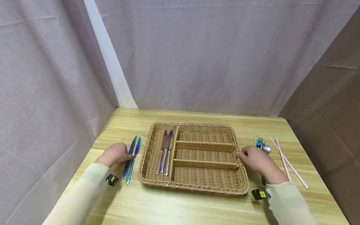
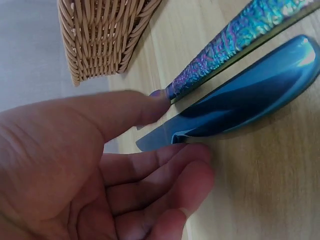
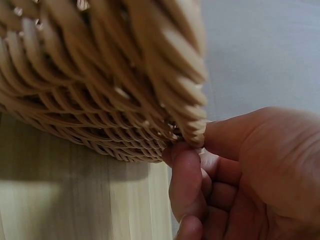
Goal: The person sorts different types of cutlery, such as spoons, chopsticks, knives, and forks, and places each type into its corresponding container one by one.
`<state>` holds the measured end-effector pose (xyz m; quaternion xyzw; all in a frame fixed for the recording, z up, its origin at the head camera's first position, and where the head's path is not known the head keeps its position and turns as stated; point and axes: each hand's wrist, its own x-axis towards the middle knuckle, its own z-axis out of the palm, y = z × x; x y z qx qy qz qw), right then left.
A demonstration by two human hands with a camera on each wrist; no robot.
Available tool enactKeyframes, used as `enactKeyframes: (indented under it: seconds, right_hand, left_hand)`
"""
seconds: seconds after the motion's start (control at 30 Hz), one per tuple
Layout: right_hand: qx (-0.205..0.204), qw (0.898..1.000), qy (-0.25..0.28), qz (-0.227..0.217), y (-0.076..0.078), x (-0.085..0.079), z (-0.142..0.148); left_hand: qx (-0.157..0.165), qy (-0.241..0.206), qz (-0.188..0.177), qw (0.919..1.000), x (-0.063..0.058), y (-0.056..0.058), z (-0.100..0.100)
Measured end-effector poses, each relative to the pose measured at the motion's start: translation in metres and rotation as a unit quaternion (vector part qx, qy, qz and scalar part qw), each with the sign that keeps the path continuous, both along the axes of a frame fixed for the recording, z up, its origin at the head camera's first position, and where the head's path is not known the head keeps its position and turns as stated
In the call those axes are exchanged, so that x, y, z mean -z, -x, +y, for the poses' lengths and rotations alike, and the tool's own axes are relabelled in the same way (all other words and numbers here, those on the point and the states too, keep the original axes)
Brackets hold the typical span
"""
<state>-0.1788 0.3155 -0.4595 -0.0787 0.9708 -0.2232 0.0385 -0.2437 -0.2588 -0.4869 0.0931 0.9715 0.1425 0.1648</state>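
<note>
In the head view, my left hand (image 1: 116, 153) is at two table knives left of the basket. Its thumb reaches across a plain blue knife (image 1: 126, 171) to an iridescent knife with a textured handle (image 1: 130, 173). The left wrist view shows the thumb touching the textured knife near its neck, fingertips beside the plain one, and a gap between thumb and fingers. Over at the right end, my right hand (image 1: 258, 161) pinches the rim of the woven cutlery basket (image 3: 150, 60) between thumb and fingers. Three knives (image 1: 164, 159) lie in the basket's left compartment.
Right of the basket lie a blue fork (image 1: 258, 142), a silver spoon (image 1: 265, 148) and two crossed pink chopsticks (image 1: 295, 171); the right hand partly hides the cutlery. Dividers (image 1: 205, 163) split the basket's right side into three compartments. Grey curtains (image 1: 202, 56) surround the wooden table (image 1: 168, 206).
</note>
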Motion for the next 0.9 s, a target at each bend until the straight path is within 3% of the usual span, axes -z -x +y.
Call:
enactKeyframes:
  seconds: [0.33, 0.53, 0.9]
  right_hand:
    - [-0.002, 1.000, 0.001, 0.010, 0.000, 0.003, -0.001]
    - [-0.003, 1.000, -0.001, 0.013, 0.001, 0.003, 0.000]
    - [-0.003, 1.000, -0.006, 0.013, 0.000, 0.001, -0.001]
  left_hand:
    - [0.017, 0.008, -0.032, 0.9993, -0.006, -0.008, 0.001]
    - [0.031, -0.016, -0.043, 0.9984, -0.004, -0.008, -0.002]
    - [0.053, -0.025, 0.003, 0.9983, 0.005, -0.005, -0.005]
